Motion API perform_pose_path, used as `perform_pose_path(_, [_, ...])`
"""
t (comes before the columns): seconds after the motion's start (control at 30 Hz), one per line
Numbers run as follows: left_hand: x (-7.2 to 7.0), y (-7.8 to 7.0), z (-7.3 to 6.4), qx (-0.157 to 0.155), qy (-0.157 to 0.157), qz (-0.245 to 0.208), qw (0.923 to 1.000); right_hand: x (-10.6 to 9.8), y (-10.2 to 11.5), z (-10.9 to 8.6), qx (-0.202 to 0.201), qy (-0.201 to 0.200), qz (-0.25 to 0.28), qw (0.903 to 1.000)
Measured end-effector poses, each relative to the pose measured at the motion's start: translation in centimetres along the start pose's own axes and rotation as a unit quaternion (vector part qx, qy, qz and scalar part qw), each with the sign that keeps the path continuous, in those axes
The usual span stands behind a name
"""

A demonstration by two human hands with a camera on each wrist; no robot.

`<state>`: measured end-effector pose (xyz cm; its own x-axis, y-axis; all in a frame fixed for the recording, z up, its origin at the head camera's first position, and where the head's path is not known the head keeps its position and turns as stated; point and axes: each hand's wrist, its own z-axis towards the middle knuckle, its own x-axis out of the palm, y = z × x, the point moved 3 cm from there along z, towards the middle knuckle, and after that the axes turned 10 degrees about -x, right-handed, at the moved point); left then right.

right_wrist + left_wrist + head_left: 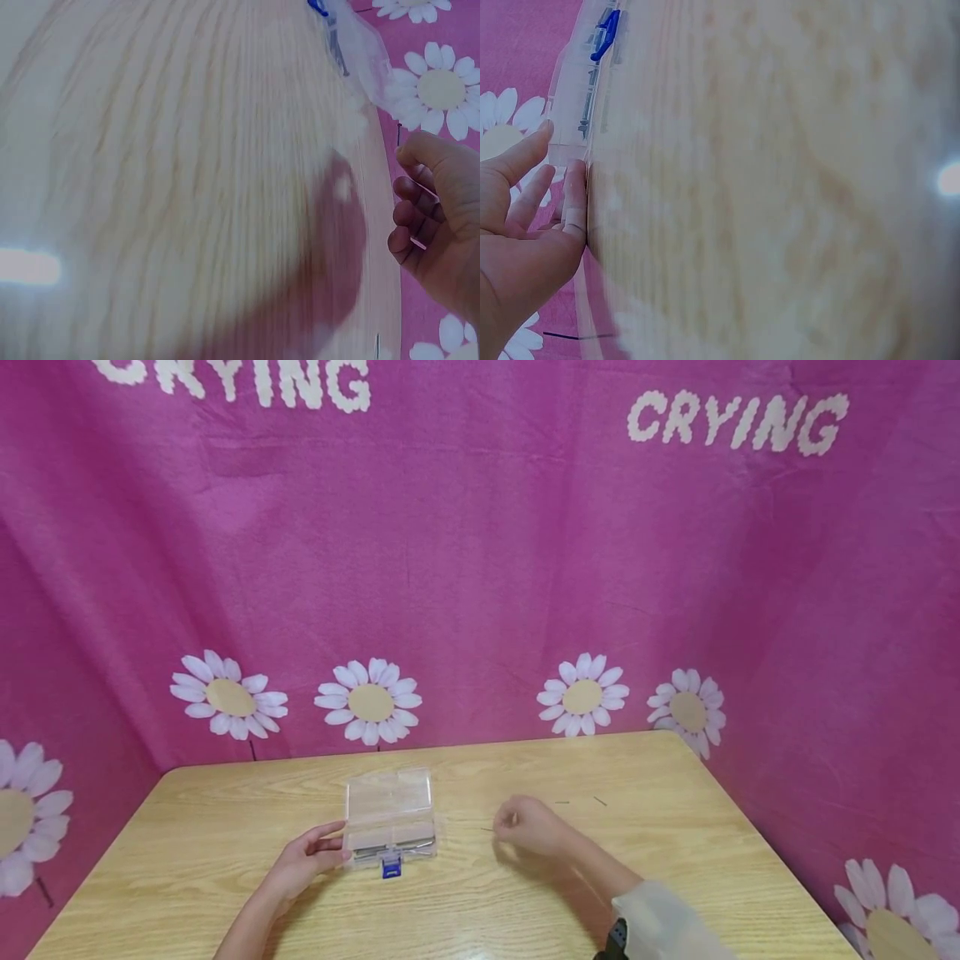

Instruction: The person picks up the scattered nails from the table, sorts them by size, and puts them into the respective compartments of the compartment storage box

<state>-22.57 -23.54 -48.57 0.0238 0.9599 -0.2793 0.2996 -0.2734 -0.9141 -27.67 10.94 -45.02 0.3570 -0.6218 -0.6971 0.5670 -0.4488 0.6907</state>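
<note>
A clear plastic box [391, 835] with its lid [389, 795] raised stands left of the table's middle. Several thin metal nails [412, 843] lie inside, and a blue latch [392, 867] hangs at its front. My left hand [302, 862] rests against the box's left side, thumb near the front corner, fingers fairly straight. To the right of the box, my right hand [528, 827] is above the table, pinching a thin dark nail [399, 135] between thumb and index finger. The nail points toward the box, its head outward. The other right fingers are curled in.
Two loose nails lie on the wooden table [480, 910] beyond my right hand: one nail [562, 802] nearly sideways, another nail [600, 801] slanted. A pink curtain [480, 568] with daisies hangs along the table's back and sides.
</note>
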Motion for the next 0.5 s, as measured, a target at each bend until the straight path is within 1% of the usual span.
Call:
perform_pose_path(0.07, [0.0, 0.0, 0.0, 0.001, -0.001, 0.0, 1.0, 0.3, 0.2, 0.5, 0.002, 0.001, 0.0, 1.0])
perform_pose_path(0.27, [0.1, -0.1, -0.1, 0.003, 0.006, -0.006, 1.0, 1.1, 0.9, 2.1, -0.023, -0.012, -0.02, 0.9995])
perform_pose_path(0.5, [0.0, -0.2, -0.2, 0.004, 0.006, 0.004, 1.0, 2.2, 2.0, 3.9, -0.008, -0.013, 0.001, 0.9999])
